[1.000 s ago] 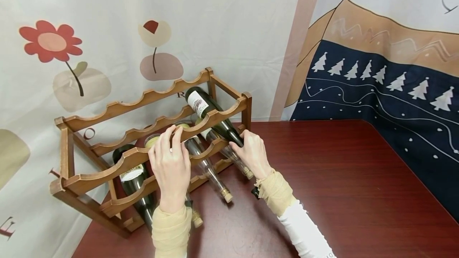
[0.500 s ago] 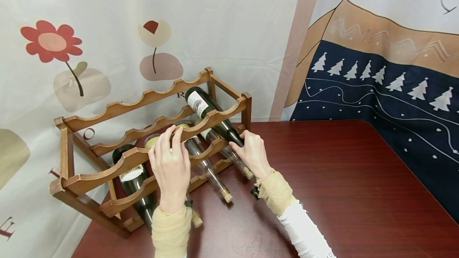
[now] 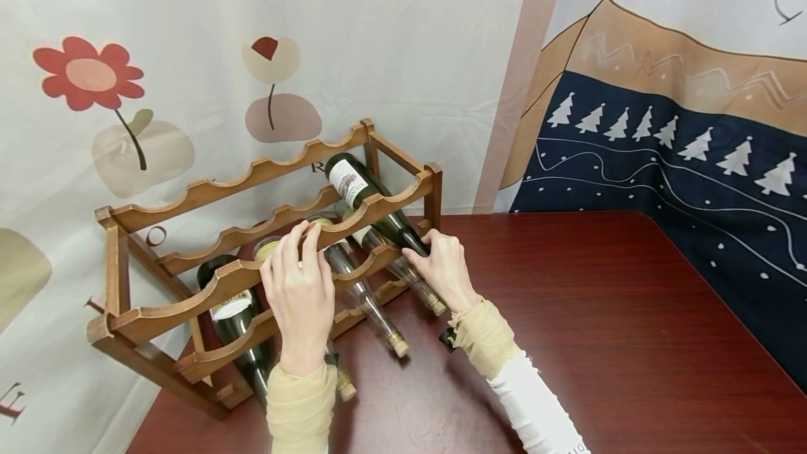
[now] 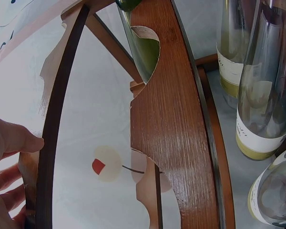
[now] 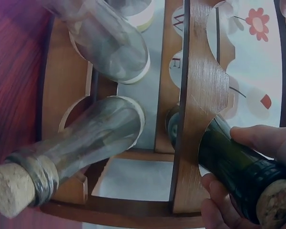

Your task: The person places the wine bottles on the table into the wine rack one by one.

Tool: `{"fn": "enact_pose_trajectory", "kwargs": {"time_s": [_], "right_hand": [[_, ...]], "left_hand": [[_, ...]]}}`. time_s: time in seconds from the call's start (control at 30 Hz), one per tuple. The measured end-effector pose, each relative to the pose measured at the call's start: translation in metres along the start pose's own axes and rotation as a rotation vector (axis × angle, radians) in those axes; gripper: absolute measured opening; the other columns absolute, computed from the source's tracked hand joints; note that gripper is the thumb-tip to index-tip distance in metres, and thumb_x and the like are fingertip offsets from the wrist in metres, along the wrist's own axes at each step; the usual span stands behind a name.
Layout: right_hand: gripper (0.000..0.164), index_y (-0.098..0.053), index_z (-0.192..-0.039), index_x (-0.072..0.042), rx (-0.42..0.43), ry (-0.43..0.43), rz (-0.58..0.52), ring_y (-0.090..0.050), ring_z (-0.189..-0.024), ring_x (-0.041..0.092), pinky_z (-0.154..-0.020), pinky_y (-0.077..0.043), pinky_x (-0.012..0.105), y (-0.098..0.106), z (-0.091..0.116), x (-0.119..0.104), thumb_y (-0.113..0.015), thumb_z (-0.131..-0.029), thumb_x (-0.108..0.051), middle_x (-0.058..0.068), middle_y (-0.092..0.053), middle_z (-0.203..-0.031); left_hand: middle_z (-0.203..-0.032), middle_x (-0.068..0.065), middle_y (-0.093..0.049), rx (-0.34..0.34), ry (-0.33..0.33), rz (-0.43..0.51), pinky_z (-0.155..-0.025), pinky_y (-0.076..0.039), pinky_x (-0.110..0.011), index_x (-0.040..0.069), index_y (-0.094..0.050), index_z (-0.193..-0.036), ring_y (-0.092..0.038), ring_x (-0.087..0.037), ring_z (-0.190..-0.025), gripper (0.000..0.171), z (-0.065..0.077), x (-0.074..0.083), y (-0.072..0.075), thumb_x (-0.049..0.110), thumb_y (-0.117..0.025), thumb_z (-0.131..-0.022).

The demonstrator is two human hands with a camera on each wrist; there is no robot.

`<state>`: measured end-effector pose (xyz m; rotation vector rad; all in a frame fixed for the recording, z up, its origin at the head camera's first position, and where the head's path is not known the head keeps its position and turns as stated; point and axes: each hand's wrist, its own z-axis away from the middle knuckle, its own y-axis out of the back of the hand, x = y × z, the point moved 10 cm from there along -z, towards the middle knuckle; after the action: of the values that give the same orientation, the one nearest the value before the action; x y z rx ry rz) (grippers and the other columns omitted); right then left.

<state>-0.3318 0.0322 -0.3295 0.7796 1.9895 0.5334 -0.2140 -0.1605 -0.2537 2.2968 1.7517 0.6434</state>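
A dark green wine bottle (image 3: 349,181) with a white label lies in the top right cradle of a wooden wine rack (image 3: 145,317). Its neck slopes down toward the front, where my right hand (image 3: 446,268) grips it. In the right wrist view, thumb and fingers wrap the green neck (image 5: 231,162), with the cork (image 5: 276,202) poking out past them. My left hand (image 3: 299,293) holds the rack's top front rail near its middle. From the left wrist, the thumb (image 4: 21,138) shows on one side of that rail, with the other fingers beyond it.
Beneath, the lower tier bears several bottles: a dark green bottle (image 3: 235,317) at left, and corked clear bottles, including a clear bottle (image 3: 375,307) whose neck juts out frontward. The rack stands on a red-brown table (image 3: 599,314) against a printed curtain (image 3: 403,40).
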Motion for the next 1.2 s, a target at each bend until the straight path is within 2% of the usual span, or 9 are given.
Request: {"fn": "enact_pose_trajectory", "kwargs": {"time_s": [0.4, 0.63, 0.97, 1.2], "right_hand": [[0.032, -0.068, -0.082, 0.0, -0.028, -0.073, -0.097, -0.062, -0.061, 0.023, -0.054, -0.048, 0.029, -0.004, -0.005, 0.011, -0.077, -0.076, -0.03, 0.017, -0.071, -0.076], [0.033, -0.069, -0.083, 0.001, -0.072, -0.142, -0.173, -0.053, -0.055, 0.015, -0.05, -0.041, 0.022, -0.01, -0.006, 0.017, -0.076, -0.077, -0.032, 0.016, -0.071, -0.079], [0.034, -0.072, -0.086, -0.001, -0.124, -0.209, -0.212, -0.046, -0.051, 0.011, -0.053, -0.041, 0.021, -0.017, -0.006, 0.023, -0.072, -0.081, -0.035, 0.015, -0.071, -0.081], [0.033, -0.072, -0.085, -0.002, -0.164, -0.236, -0.258, -0.04, -0.047, 0.009, -0.051, -0.037, 0.021, -0.021, -0.007, 0.027, -0.071, -0.083, -0.035, 0.013, -0.069, -0.075]], "left_hand": [[-0.125, -0.015, -0.059, 0.005, -0.003, 0.002, -0.089, -0.038, -0.048, 0.004, -0.06, -0.12, -0.053, -0.036, -0.11, 0.038, 0.0, 0.001, 0.0, -0.004, -0.061, -0.083], [-0.124, -0.015, -0.06, 0.006, -0.003, 0.002, -0.088, -0.039, -0.048, 0.003, -0.061, -0.119, -0.054, -0.036, -0.11, 0.037, 0.0, 0.001, 0.0, -0.004, -0.061, -0.083], [-0.125, -0.015, -0.059, 0.003, -0.001, 0.0, -0.089, -0.039, -0.049, 0.004, -0.06, -0.121, -0.054, -0.036, -0.111, 0.038, 0.0, 0.0, 0.0, -0.004, -0.06, -0.083], [-0.125, -0.015, -0.059, 0.0, 0.0, -0.003, -0.089, -0.039, -0.049, 0.004, -0.06, -0.12, -0.053, -0.036, -0.111, 0.038, 0.0, 0.0, 0.0, -0.004, -0.061, -0.083]]}}
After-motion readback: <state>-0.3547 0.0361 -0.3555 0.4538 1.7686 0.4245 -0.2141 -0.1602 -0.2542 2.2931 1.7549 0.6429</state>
